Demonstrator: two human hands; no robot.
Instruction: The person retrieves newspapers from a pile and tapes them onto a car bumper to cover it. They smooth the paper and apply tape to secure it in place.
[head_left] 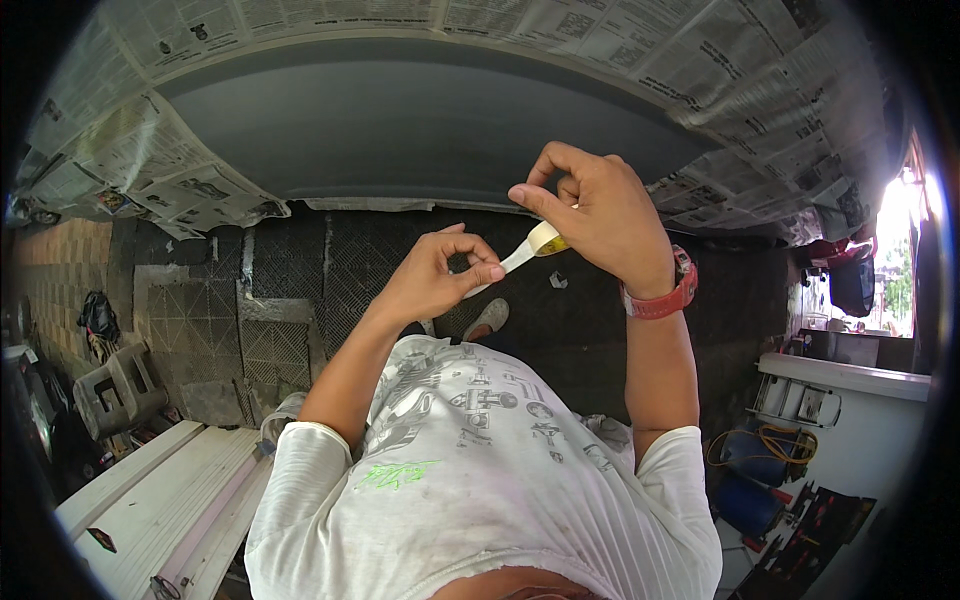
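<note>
A small roll of pale masking tape (546,238) hangs below the palm of my right hand (615,220), which is closed around it with the grip partly hidden. The thumb and forefinger of that hand curve toward each other above the roll. From the roll a short white tape strip (517,259) runs down to my left hand (432,278), where thumb and forefinger pinch its end. Beyond both hands lies a smooth dark grey panel (440,120), bordered by newspaper sheets (625,45) on its far side and both ends. Neither hand touches the panel.
Dark patterned mats (285,270) cover the floor under my feet. White boards (180,480) and a grey plastic chair (118,392) stand at the left. To the right are blue containers (748,505), a coiled orange cable (790,445) and a white-topped counter (845,375).
</note>
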